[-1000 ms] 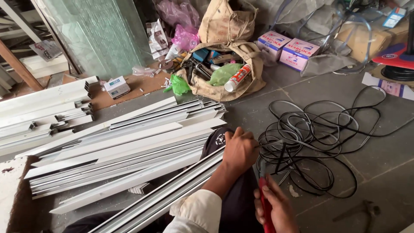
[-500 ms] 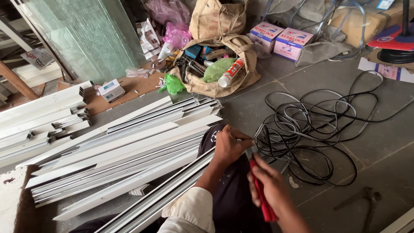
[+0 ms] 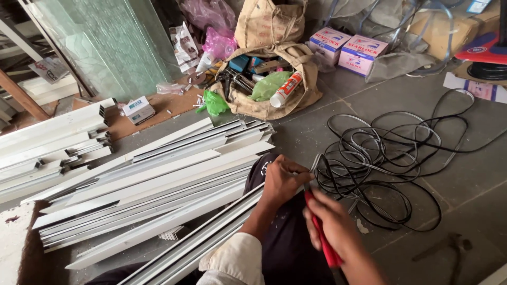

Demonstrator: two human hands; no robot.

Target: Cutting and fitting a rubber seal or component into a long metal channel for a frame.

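My left hand (image 3: pixel 282 182) grips the far end of a long white metal profile (image 3: pixel 211 237) that rests across my lap, pinching a black rubber strip at its tip. My right hand (image 3: pixel 332 227) is closed round a red-handled tool (image 3: pixel 322 243), its head against the profile's end beside my left fingers. The strip runs off into a loose tangle of black rubber cord (image 3: pixel 385 153) on the grey floor to the right.
A stack of white profiles (image 3: pixel 153 184) lies to the left, with more (image 3: pixel 47 142) further left. Behind stand a tan tool bag (image 3: pixel 269 79) with a sealant tube, two small boxes (image 3: pixel 348 47), a glass sheet (image 3: pixel 100 42) and a dark tool (image 3: pixel 449 245) on the floor.
My right hand has moved up with the red tool to meet my left hand at the profile's end. The view has shifted slightly closer.
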